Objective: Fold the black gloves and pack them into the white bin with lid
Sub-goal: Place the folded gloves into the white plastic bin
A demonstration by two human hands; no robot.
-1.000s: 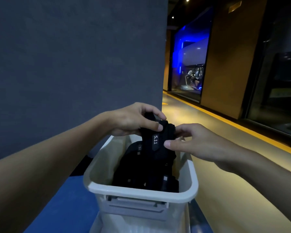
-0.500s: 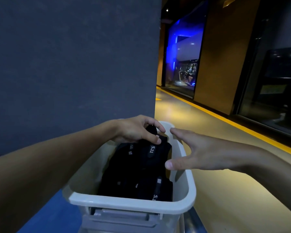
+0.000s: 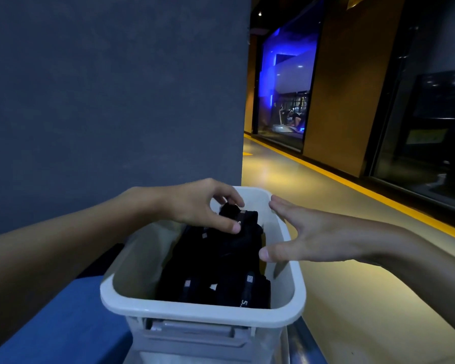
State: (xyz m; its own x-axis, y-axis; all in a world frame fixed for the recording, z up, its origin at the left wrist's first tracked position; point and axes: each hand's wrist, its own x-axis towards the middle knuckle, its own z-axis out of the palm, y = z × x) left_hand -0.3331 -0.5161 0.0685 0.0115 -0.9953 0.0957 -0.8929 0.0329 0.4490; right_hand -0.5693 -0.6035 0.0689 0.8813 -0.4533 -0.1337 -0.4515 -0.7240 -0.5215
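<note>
Dimly, a blue surface [image 3: 63,324] met a grey partition [image 3: 116,101] (corridor [image 3: 286,166] at two o'clock) — left hand [image 3: 195,206] pinched black gloves [image 3: 216,261] inside white bin [image 3: 195,312], right hand [image 3: 318,232] splayed at three o'clock.

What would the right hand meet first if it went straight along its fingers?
Likely the top black glove that the left hand pinches in the white bin; the right hand points its fingers at it. Depth is unclear.
</note>
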